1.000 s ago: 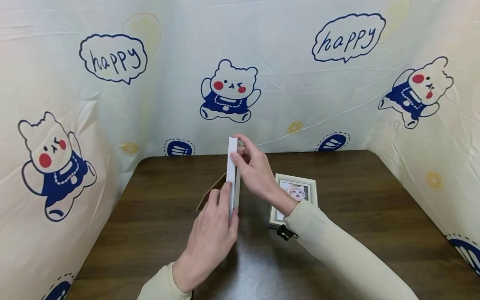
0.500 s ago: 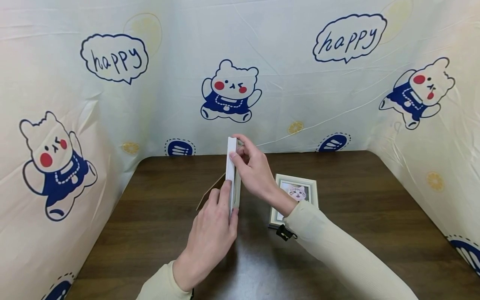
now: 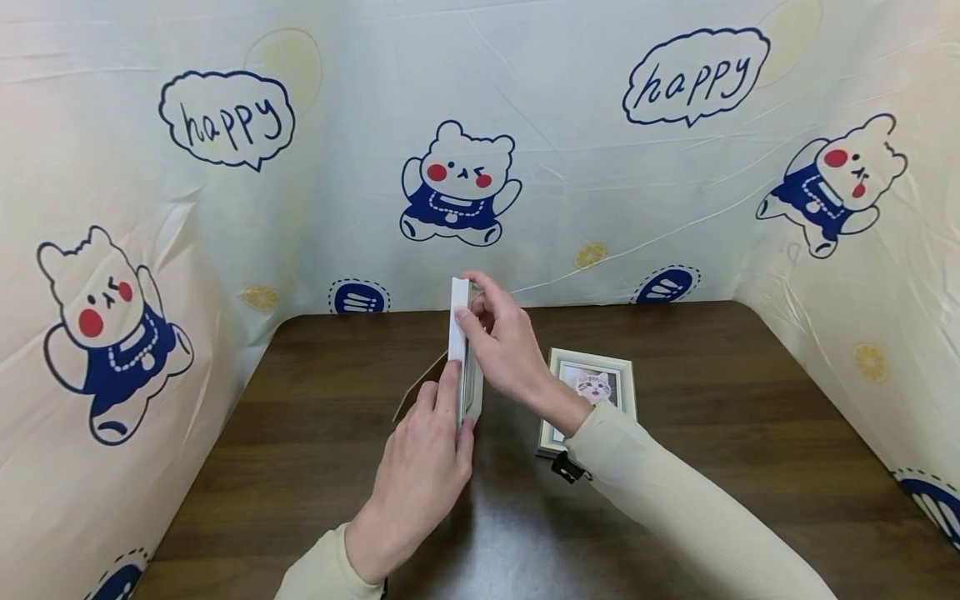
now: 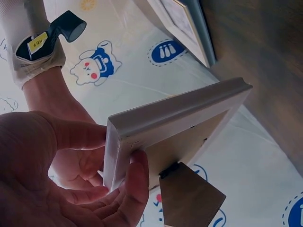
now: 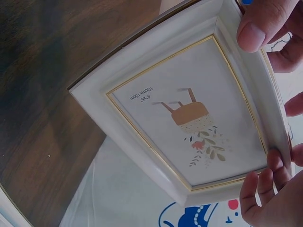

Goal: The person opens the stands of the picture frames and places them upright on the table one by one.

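Observation:
A white picture frame (image 3: 458, 325) stands on edge above the brown table (image 3: 712, 450), edge-on to the head view. My left hand (image 3: 452, 402) grips its near end and my right hand (image 3: 474, 314) pinches its far top end. A brown stand flap (image 3: 418, 388) hangs open from its back. The left wrist view has the frame (image 4: 180, 118), the flap (image 4: 189, 198) and my left forefinger (image 4: 136, 182) on the back. In the right wrist view the frame's front (image 5: 189, 118) holds a printed flowerpot insert, with my right thumb (image 5: 255, 28) on its rim.
A second white frame (image 3: 600, 365) with a cat picture lies flat on the table right of my hands, partly under my right forearm. A printed cloth screen (image 3: 600, 167) with bears closes off the back and both sides.
The frame's top has shifted very slightly left with my right hand. Both hands keep the same hold.

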Motion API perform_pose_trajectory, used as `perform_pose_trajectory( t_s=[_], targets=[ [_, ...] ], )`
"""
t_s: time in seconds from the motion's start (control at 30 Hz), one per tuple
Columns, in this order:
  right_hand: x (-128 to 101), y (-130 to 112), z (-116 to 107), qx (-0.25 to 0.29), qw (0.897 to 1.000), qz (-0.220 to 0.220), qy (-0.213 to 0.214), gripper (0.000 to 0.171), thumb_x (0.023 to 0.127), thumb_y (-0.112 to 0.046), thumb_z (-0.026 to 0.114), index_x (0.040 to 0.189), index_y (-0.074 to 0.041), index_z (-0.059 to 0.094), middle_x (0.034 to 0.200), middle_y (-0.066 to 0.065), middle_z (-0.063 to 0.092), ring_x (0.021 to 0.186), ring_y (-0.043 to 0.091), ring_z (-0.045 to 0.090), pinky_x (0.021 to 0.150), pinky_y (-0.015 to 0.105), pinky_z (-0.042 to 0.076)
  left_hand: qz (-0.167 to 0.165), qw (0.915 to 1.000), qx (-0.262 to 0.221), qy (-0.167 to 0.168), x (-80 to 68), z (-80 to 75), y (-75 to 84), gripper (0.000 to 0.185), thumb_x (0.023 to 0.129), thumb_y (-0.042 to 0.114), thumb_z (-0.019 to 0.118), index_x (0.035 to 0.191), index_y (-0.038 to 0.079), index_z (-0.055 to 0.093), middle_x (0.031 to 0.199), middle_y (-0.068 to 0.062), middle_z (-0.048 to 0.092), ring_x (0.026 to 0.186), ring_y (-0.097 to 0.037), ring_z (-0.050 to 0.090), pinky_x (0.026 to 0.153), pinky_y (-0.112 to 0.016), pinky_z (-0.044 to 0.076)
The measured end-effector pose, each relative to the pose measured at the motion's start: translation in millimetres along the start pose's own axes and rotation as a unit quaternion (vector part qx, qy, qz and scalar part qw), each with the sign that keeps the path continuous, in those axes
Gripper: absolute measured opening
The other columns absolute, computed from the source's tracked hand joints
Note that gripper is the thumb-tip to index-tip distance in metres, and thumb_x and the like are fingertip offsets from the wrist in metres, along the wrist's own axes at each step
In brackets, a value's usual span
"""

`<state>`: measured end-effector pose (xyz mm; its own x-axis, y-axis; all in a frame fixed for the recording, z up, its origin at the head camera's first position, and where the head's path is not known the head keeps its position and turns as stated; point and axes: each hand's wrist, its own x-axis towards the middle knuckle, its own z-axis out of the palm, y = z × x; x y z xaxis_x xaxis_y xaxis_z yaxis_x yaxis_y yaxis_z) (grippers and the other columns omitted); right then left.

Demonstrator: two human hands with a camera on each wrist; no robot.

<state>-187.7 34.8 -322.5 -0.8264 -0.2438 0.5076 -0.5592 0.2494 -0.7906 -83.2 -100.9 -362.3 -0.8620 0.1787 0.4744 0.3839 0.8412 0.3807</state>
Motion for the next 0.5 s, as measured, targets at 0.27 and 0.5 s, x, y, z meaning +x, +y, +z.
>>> perform_pose_trajectory(
  t_s=[0.27,0.5],
  targets=[
    [-0.4,-0.3,1.6,-0.018,1.000,-0.010,-0.001,0.043,0.108,-0.015,0.058,0.150,-0.010,0.051,0.095,0.003,0.066,0.084,0.020,0.055,0.075,0.037,0.047,0.005,1.0000,-0.005,0.007,-0.4,0.8,-2.1,0.079,0.085,0.006,0.086,0.152,0.000,0.045,0.107,-0.017,0.063,0.081,-0.031,0.070,0.065,-0.043,0.061],
    [-1.0,-0.2,3.2,-0.035,0.999,-0.020,0.002,0.043,0.108,-0.015,0.058,0.149,-0.009,0.051,0.094,0.002,0.066,0.087,0.019,0.055,0.076,0.039,0.047,0.012,0.9997,-0.006,0.021,-0.6,1.5,-4.1,0.078,0.083,0.004,0.087,0.150,0.000,0.047,0.103,-0.016,0.064,0.076,-0.030,0.070,0.062,-0.043,0.061]
  ],
)
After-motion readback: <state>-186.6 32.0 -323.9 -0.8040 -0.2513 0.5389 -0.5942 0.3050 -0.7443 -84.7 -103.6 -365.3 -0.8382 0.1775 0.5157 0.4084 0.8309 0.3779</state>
